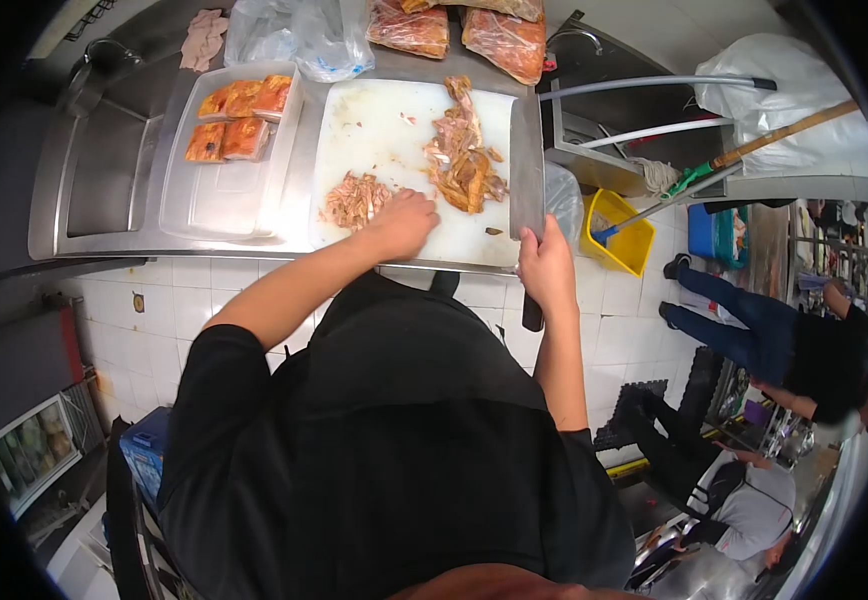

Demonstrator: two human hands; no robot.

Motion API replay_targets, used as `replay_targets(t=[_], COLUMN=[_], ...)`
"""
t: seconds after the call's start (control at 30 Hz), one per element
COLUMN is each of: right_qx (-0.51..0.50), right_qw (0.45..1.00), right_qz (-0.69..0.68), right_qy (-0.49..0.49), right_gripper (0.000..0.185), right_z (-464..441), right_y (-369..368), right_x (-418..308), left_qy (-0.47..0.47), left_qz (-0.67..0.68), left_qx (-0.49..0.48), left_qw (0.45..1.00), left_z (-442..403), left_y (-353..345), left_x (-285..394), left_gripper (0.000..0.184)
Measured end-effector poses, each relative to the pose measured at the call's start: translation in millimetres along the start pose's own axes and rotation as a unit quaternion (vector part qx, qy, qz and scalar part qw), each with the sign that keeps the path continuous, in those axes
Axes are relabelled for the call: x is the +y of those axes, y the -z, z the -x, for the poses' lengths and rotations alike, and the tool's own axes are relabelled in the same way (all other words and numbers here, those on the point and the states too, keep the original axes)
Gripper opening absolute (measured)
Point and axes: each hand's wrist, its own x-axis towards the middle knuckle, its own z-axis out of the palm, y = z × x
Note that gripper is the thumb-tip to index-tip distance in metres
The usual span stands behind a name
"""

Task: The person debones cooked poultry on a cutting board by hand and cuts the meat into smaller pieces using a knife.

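Observation:
My left hand [404, 222] rests on the white cutting board [349, 115] with its fingers curled down, at the right side of a small heap of chopped meat [356, 200]. What lies under those fingers is hidden. My right hand [549, 268] is wrapped round the black handle of a cleaver [532, 312] at the board's right edge. The cleaver's broad blade points away from me and blends with the steel counter beneath. Farther right on the board lies a long strip of browned, cooked meat [469, 165], with small scraps around it.
A plastic tub [224, 205] with several browned meat slabs [244, 137] stands left of the board. Wrapped meat packs [504, 45] and a plastic bag [299, 40] lie behind. A sink [109, 175] is far left. Right are a yellow bucket [619, 232], mop handles and two people.

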Motion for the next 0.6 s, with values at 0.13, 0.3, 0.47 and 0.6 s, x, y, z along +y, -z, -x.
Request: replay_targets(t=[0.13, 0.3, 0.47, 0.6], right_qx=[-0.018, -0.017, 0.017, 0.014], right_qw=[0.999, 1.000, 0.999, 1.000], right_qz=[0.010, 0.006, 0.015, 0.006], right_qy=[-0.027, -0.015, 0.038, 0.005], right_gripper=[0.020, 0.021, 0.023, 0.023], right_z=[4.5, 4.3, 9.1, 20.6], right_y=[4.2, 8.8, 18.1, 23.2], right_x=[6.9, 11.6, 11.6, 11.5], left_qy=[0.014, 0.037, 0.236, 0.294], left_qz=[-0.052, -0.021, 0.095, 0.053], left_qx=[-0.039, -0.031, 0.113, 0.104], left_qw=[0.998, 0.999, 0.960, 0.949], left_z=[21.4, -1.1, -65.6, -113.6], left_y=[22.0, 33.2, 44.3, 39.1], left_x=[-16.3, -16.0, -31.8, -47.6], left_gripper=[0.009, 0.011, 0.027, 0.035])
